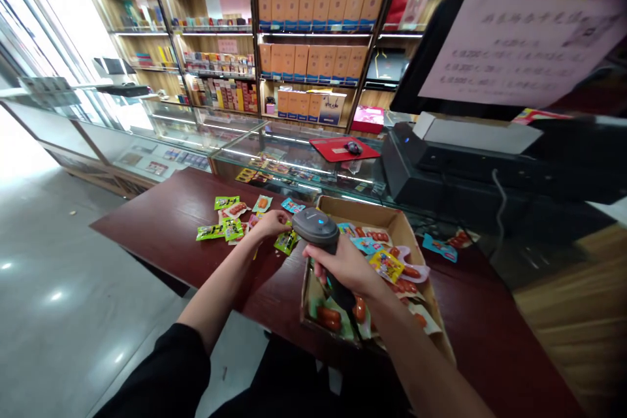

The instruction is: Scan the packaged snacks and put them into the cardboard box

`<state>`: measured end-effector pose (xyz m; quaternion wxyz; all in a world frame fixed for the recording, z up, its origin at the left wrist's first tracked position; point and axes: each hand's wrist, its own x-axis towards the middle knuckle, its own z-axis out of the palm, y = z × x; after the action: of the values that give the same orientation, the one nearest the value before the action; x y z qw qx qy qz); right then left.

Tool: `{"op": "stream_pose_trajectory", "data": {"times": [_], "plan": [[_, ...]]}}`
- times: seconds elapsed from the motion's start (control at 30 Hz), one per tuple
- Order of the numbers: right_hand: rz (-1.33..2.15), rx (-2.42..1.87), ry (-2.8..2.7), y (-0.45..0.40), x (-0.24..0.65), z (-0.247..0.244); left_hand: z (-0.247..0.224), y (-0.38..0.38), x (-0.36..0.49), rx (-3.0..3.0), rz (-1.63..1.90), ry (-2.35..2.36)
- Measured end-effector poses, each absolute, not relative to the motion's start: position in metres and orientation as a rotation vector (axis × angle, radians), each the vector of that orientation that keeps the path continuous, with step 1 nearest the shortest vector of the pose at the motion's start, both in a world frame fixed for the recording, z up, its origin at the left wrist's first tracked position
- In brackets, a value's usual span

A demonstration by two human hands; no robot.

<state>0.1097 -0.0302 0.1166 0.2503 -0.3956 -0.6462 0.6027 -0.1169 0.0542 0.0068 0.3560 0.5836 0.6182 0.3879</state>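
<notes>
A black barcode scanner point(316, 227) is in my right hand point(349, 264), fingers wrapped round its handle, its head above the edge of a cardboard box point(411, 235). In the box lie several packaged sausages point(329, 319), blue packets and a yellow snack packet point(386, 266). My left hand point(269, 226) is closed, its fingertips pinching the upper edge of a green snack packet point(285, 241) just left of the scanner. Farther left, a loose pile of green packets point(232, 228) and small sausage packs point(238, 209) rests on the dark red table point(171, 228).
Right of the box lie a blue packet point(439, 247) and another sausage pack. A glass counter point(294, 150) runs behind, bearing a red mouse pad point(337, 150) and a black checkout machine point(431, 163) with a paper notice point(519, 46). Shelves of boxes point(313, 3) line the wall.
</notes>
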Motion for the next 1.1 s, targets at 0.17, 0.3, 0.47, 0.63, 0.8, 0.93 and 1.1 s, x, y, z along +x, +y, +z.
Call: {"op": "stream_pose_trajectory", "data": {"times": [0.17,0.3,0.47,0.63,0.8,0.93,1.1], "plan": [[1.607,-1.081,-1.742,-0.035,0.104,0.113,0.025,0.019,-0.140,0.899,1.392,1.354],[1.539,-1.082,-1.795,-0.041,0.104,0.112,0.051,-0.006,-0.129,0.661,1.719,1.009],[1.347,-1.032,-1.865,-0.047,0.112,0.107,0.082,-0.019,-0.105,0.756,1.672,0.915],[1.255,-1.079,-1.812,-0.044,0.121,0.107,0.095,-0.013,-0.092,0.781,1.650,0.934],[1.282,-1.042,-1.805,-0.042,0.125,0.111,0.097,-0.008,-0.085,0.810,1.636,0.946],[1.300,-1.046,-1.791,-0.041,0.127,0.111,0.096,-0.008,-0.084,0.827,1.621,0.974],[1.323,-1.076,-1.733,-0.042,0.134,0.113,0.102,-0.009,-0.077,0.836,1.624,0.994]]}}
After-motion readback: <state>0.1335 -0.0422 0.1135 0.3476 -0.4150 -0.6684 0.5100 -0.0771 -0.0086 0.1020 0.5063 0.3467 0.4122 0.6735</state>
